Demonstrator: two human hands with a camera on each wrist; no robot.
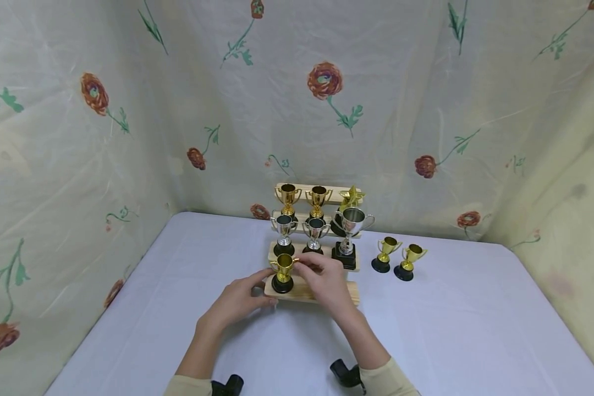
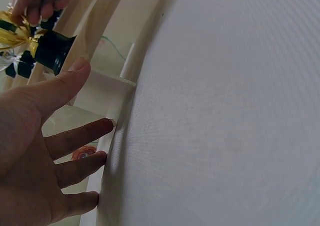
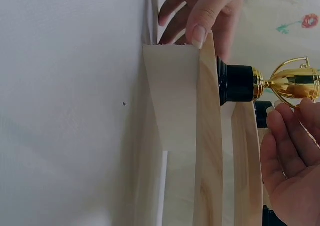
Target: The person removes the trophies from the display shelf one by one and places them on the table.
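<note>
A small gold trophy cup (image 1: 284,268) with a black base stands upright at the left end of the lowest step of a wooden tiered stand (image 1: 302,291). My right hand (image 1: 326,279) pinches its right handle between thumb and fingers; the right wrist view shows fingertips at the gold cup (image 3: 295,83). At the stand's left end is my left hand (image 1: 240,301), its thumb (image 2: 75,75) against the lowest board's edge. The other visible fingers (image 2: 80,138) extend straight and spread below, near the white support. The index finger is partly hidden.
Silver cups (image 1: 314,231) and a larger silver cup (image 1: 352,223) fill the middle step. Gold cups (image 1: 318,197) and a star trophy (image 1: 350,199) stand above. Two small gold trophies (image 1: 387,252) (image 1: 410,259) are on the white table (image 1: 450,330) at right. Flowered curtain (image 1: 376,121) surrounds it.
</note>
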